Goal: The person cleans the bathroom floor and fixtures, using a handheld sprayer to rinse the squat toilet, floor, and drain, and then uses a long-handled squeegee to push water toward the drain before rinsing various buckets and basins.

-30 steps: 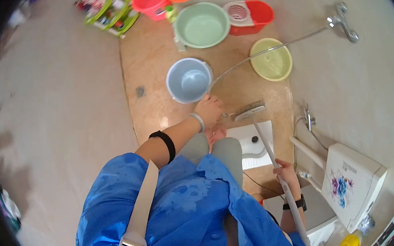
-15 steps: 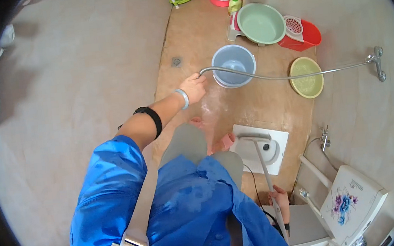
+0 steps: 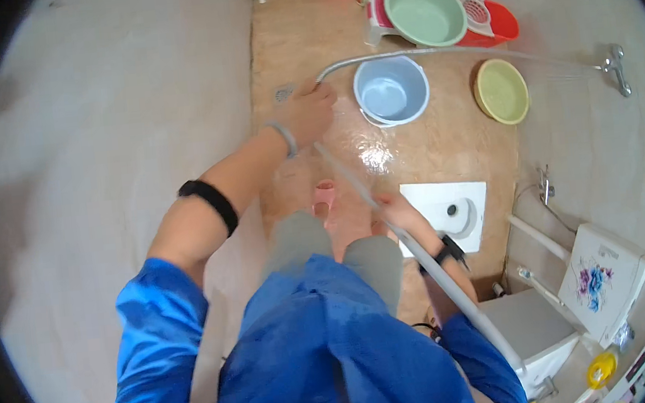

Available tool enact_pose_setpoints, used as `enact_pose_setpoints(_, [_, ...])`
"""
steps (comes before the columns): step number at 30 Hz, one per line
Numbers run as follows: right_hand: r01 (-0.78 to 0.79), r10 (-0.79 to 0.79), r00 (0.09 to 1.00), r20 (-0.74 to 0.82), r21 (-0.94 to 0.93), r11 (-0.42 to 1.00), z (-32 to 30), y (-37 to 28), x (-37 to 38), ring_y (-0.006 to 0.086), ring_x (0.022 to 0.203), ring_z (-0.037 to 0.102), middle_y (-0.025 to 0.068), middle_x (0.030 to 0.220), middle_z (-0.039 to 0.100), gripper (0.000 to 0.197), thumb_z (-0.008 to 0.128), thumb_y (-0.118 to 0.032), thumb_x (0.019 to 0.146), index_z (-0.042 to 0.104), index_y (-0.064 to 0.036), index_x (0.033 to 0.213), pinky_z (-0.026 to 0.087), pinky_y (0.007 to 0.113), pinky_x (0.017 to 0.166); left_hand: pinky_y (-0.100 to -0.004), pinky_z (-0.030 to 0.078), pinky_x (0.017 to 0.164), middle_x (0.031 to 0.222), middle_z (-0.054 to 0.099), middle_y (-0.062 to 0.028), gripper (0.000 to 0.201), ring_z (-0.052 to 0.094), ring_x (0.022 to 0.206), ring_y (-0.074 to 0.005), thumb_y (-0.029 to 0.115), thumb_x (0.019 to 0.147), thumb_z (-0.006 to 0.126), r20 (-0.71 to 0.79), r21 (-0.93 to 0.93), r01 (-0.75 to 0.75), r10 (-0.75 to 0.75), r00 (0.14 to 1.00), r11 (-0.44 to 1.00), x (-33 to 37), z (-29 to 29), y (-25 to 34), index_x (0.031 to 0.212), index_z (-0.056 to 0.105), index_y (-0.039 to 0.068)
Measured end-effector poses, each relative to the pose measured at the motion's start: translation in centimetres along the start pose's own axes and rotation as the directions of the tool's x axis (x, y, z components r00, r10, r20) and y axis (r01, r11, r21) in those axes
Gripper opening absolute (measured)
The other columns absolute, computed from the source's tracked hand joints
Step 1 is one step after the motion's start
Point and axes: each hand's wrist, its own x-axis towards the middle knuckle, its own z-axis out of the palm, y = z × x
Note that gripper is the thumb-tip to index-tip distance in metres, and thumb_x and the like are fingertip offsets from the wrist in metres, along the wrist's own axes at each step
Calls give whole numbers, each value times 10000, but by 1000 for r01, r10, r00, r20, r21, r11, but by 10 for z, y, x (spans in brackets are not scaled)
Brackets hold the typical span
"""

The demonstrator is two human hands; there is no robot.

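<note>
My left hand (image 3: 311, 115) is closed around the end of a silver shower hose (image 3: 355, 61). The hose arcs right, over the edge of a light-blue bucket (image 3: 392, 91), to the wall tap (image 3: 616, 70). Whatever is at the hose's end is hidden by the fingers. A long grey-white pole (image 3: 455, 291) slants across the front of my body. My right hand (image 3: 399, 211), slightly blurred, grips it near its upper half. The pole's far end comes close under my left wrist, and its head cannot be made out. A white squat toilet (image 3: 475, 193) lies beside my right hand.
A yellow basin (image 3: 501, 92) stands by the right wall. Behind the bucket are a green basin (image 3: 426, 11) and a red mop bucket (image 3: 506, 22). A white flowered box (image 3: 605, 275) is at lower right. Near my left hand is a floor drain (image 3: 284, 93); the floor shines wet.
My right hand has swung the pole forward and left, off the squat toilet toward my left hand. My left hand still holds the hose, slightly farther forward. The whole view has shifted a little.
</note>
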Motion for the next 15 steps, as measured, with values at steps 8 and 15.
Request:
enact_pose_setpoints(8, [-216, 273, 960, -63, 452, 866, 19, -9, -16, 113, 761, 593, 81, 878, 644, 621, 677, -33, 606, 560, 15, 1214, 470, 239, 643, -328, 354, 895, 922, 553, -3, 92, 488, 970, -156, 146, 719, 564, -49, -181, -110, 103, 993, 977, -18, 23, -29, 718, 655, 129])
enact_pose_setpoints(15, [-182, 323, 891, -320, 399, 899, -41, 121, -220, 112, 431, 495, 25, 589, 528, 256, 590, -43, 736, 611, 7, 986, 372, 246, 374, -295, 368, 842, 785, 537, 3, 76, 496, 916, -156, 157, 678, 575, -283, -94, -90, 60, 957, 992, 4, 2, -66, 666, 646, 133])
